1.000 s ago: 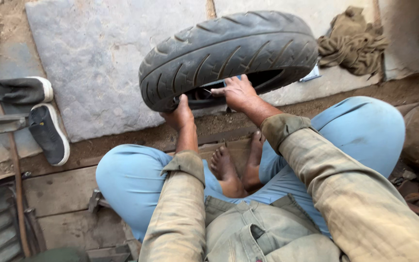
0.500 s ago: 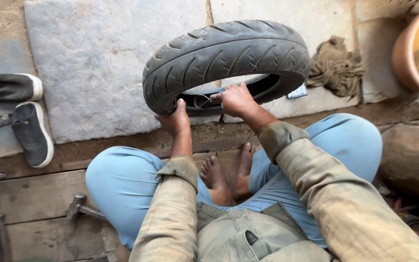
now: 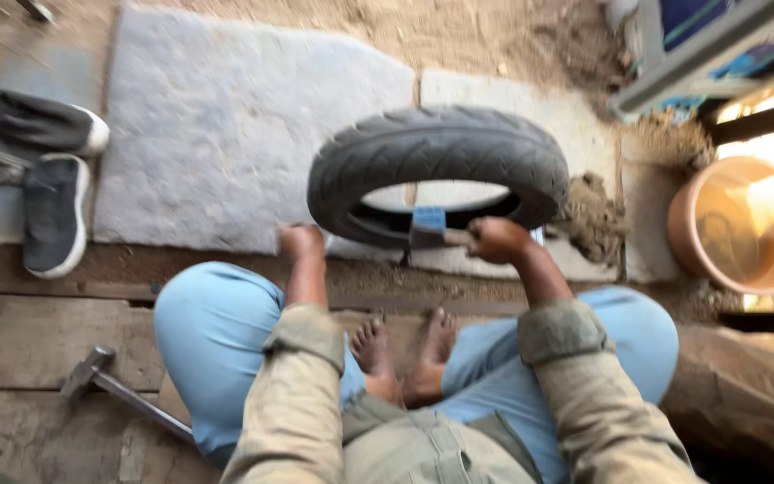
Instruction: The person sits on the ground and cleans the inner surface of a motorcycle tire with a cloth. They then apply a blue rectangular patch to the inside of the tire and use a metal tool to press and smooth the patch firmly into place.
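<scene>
Now working the inner rim of the black tyre (image 3: 438, 152) at twelve o'clock: right hand (image 3: 497, 240) clenched around a blue-tipped tool (image 3: 429, 225), left hand (image 3: 300, 241) bracing, grip unclear; likely needing steady prying next.

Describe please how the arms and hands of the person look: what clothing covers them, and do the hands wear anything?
Both arms wear long, loose sleeves of faded khaki-olive cloth, creased and rolled into thick cuffs on the forearms. The left sleeve and right sleeve match a garment of the same cloth. The left hand and right hand are bare: no gloves; the blurred picture shows no rings or watch.
</scene>
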